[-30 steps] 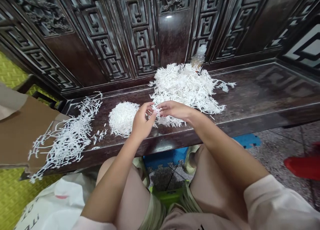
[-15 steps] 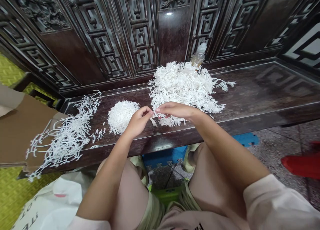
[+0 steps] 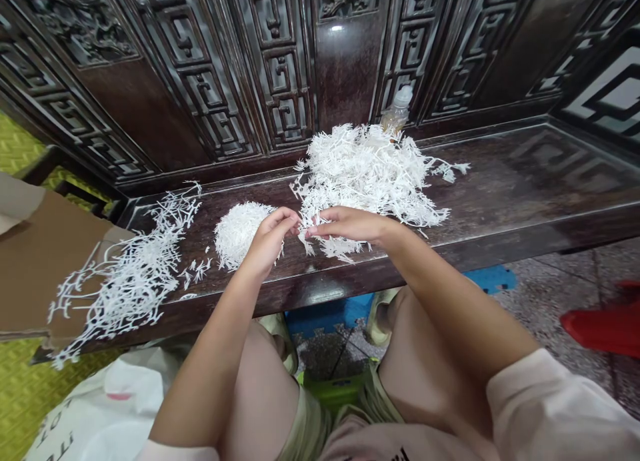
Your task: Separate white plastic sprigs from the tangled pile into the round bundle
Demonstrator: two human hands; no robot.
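My left hand is closed in a pinch at the right edge of a low mound of small white pieces. A thin bit of white plastic sprig shows at its fingertips. Just to the right, my right hand pinches thumb to fingers at the front of a large heap of white branching plastic sprigs. A sprig runs to its fingertips, partly hidden by the fingers. The two hands are a small gap apart.
Bare white branched stems lie tangled at the bench's left end, near a cardboard box. Small loose bits lie beside them. A clear bottle stands behind the heap on the dark wooden bench, against its carved back.
My left hand has moved slightly left and up, away from my right fingertips. My right thumb and fingers have shifted a little, and a gap has opened between the hands.
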